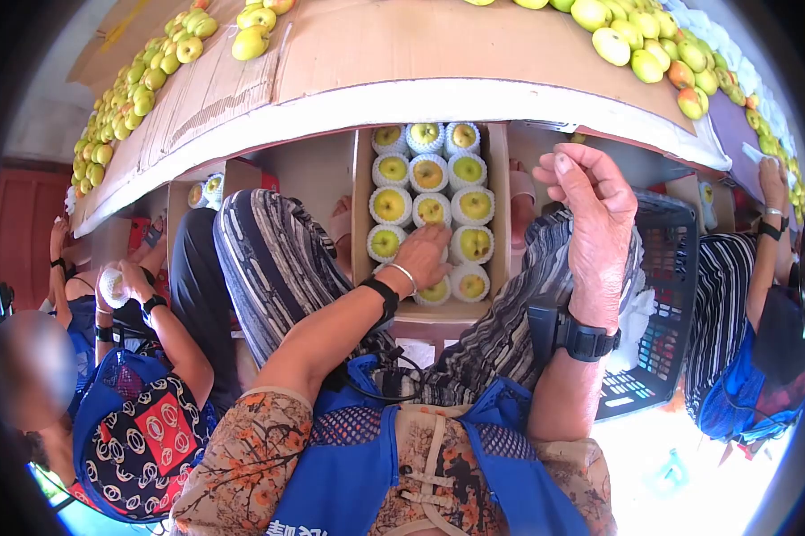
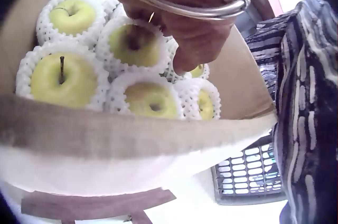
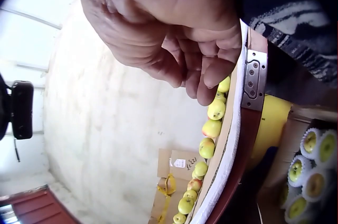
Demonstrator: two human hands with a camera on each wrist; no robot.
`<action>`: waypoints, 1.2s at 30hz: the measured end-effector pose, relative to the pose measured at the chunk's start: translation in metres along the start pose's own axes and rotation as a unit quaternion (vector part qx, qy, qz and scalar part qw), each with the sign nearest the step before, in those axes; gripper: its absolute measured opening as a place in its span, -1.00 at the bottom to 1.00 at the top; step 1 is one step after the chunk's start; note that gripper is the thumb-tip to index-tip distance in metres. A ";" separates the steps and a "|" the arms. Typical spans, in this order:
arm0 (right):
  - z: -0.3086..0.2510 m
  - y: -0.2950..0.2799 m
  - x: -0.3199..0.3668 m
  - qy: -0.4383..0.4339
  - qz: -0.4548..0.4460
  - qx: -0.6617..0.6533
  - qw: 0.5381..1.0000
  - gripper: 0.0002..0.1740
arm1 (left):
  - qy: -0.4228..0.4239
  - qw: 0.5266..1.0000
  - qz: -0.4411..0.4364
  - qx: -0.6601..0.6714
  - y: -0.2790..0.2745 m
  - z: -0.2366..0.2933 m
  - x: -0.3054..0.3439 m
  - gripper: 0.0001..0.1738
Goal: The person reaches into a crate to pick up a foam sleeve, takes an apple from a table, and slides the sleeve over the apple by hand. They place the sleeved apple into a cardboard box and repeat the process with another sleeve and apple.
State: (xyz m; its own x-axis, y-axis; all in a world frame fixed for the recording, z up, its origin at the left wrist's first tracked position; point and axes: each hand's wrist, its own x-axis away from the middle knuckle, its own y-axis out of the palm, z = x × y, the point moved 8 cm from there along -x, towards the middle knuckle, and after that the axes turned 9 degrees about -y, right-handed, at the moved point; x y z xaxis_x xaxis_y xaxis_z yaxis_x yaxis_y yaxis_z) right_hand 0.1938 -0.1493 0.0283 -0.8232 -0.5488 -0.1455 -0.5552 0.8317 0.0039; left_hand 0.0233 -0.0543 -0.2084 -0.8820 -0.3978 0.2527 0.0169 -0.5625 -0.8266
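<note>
My left hand [image 1: 425, 255], with a silver bangle and black band at the wrist, reaches down among the apples [image 1: 390, 205] in an open cardboard box [image 1: 363, 241]. Each apple sits stem up in a white foam net, in rows of three. In the left wrist view the thumb [image 2: 185, 64] points down beside a netted apple [image 2: 198, 70]; the hand hides the apple below it. My right hand [image 1: 590, 192] is raised right of the box, its fingers loosely bent and nothing held. In the right wrist view it hangs in front of the table edge.
A table [image 1: 474, 54] topped with cardboard, holding heaps of loose apples [image 1: 644, 36], spans the far side. A dark plastic crate [image 1: 670, 295] stands at the right. People sit on both sides; one at left holds a netted apple [image 1: 112, 288]. My knees flank the box.
</note>
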 end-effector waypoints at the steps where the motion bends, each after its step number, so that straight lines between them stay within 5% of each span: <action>1: 0.000 0.000 0.001 0.002 -0.001 0.001 1.000 -0.81 | -0.006 1.000 0.001 0.013 -0.002 0.000 0.000 -0.29; 10: 0.003 0.000 0.003 0.005 -0.013 -0.020 1.000 -0.82 | -0.019 0.998 0.028 -0.049 0.003 -0.005 -0.002 -0.40; 19: 0.004 0.001 0.005 0.006 -0.024 -0.041 0.999 -0.82 | 0.093 0.987 0.041 -0.128 -0.003 0.047 -0.027 -0.16; 25: 0.004 0.000 0.009 0.023 -0.022 -0.023 0.999 -0.83 | 0.034 0.992 -0.020 -0.118 0.016 0.050 -0.028 -0.15; 36: 0.009 0.007 0.010 -0.016 0.028 -0.116 0.993 -0.89 | 0.042 0.998 0.014 -0.050 0.019 0.053 -0.027 -0.10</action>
State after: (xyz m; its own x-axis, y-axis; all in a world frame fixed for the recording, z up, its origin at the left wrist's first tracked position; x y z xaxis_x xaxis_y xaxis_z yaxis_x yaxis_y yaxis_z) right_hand 0.1826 -0.1483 0.0175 -0.8511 -0.4965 -0.1706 -0.5247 0.8165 0.2409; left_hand 0.0722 -0.0921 -0.2044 -0.9185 -0.3476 0.1883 -0.0009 -0.4746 -0.8802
